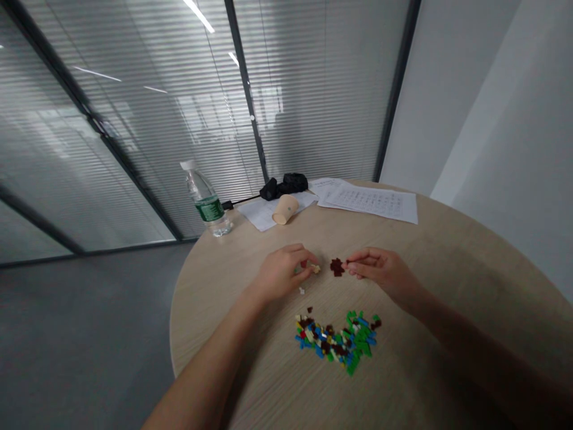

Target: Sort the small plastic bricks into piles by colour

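Observation:
Over the table's middle, my left hand curls its thumb and fingers round a small cream toy brick at the fingertips. A bit of red shows behind those fingers, partly hidden. Facing it, my right hand has thumb and fingers pinched together, with a speck of dark brown brick at the tips. Just left of that pinch lies a small cluster of dark brown bricks. A whitish brick rests below my left hand. Nearer me spreads a loose pile of green, blue, brown, cream and yellow bricks.
On the round wooden table, a water bottle stands at the far left edge. A paper cup lies on its side on a sheet. Behind it sits a black bundle. Printed papers lie at the back right.

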{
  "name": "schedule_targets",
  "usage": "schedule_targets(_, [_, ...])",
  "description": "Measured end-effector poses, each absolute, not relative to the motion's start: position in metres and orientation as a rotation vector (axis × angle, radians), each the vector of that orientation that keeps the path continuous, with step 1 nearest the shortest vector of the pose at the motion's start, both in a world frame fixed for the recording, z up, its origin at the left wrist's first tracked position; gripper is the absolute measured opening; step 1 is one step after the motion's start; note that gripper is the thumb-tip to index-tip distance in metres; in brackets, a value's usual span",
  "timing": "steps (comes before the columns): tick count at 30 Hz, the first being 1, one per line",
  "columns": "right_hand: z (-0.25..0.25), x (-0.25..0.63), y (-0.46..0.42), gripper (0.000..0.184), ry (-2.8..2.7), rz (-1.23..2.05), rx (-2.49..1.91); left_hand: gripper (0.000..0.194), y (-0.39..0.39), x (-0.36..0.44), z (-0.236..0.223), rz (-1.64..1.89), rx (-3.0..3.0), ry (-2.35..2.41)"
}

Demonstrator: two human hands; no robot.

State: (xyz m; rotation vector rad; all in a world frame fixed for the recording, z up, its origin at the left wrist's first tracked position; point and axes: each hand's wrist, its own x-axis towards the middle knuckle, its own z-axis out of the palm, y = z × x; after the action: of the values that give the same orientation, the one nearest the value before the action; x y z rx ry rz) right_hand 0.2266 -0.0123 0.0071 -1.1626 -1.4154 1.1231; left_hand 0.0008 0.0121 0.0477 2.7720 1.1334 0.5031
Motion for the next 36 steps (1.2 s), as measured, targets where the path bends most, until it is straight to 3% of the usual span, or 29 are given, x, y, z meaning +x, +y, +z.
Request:
schedule_targets(6, [-0.005,0.241,-0.001,0.006,-1.903,0.354,-1.328,0.013,0.011,0.002,0.046,0.405,2.815,1.125])
schedule_targets(9, [-0.012,0.236,0.002,0.006,-2.068,0.178,-1.283,0.014,0.010,0.003,0.046,0.367,2.802,1.100])
schedule_targets(17, [-0.013,0.223,0.004,0.010,-2.131,0.058,-1.214,0.010,0.001,0.004,0.057,0.159,2.632,0.776])
schedule_targets(23, [-0.014,0.223,0.005,0.008,-2.136,0.013,-1.200,0.011,0.000,0.002,0.056,-0.009,2.514,0.824])
schedule_targets(31, [-0.010,0.225,0.002,0.009,-2.092,0.028,-1.179,0.012,-0.006,0.005,0.055,-0.030,2.456,0.645])
schedule_targets(36, [0.002,0.231,-0.008,0.009,-2.173,0.149,-1.106,0.023,-0.013,0.018,0.052,0.022,2.506,0.543])
